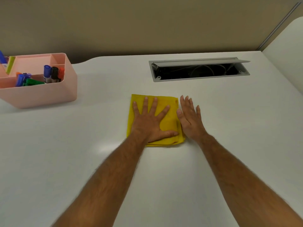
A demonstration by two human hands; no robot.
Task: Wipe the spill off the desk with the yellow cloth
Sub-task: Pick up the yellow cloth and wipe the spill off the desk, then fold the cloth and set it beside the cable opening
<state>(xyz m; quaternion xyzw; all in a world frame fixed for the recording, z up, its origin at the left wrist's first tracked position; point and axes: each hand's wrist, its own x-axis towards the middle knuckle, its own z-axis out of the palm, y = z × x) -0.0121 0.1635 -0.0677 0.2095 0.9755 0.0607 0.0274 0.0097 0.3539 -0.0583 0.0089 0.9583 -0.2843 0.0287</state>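
A folded yellow cloth (168, 122) lies flat on the white desk (82, 145), near its middle. My left hand (150, 122) presses down on the cloth with palm flat and fingers spread. My right hand (190, 118) rests flat at the cloth's right edge, mostly on the bare desk, its thumb touching the cloth. Neither hand grips anything. No spill shows on the desk surface; whatever lies under the cloth is hidden.
A pink desk organiser (41, 94) with several markers stands at the far left. An open grey cable hatch (200, 70) with cables inside is set into the desk behind the cloth. A beige partition (147, 25) rises at the desk's back edge.
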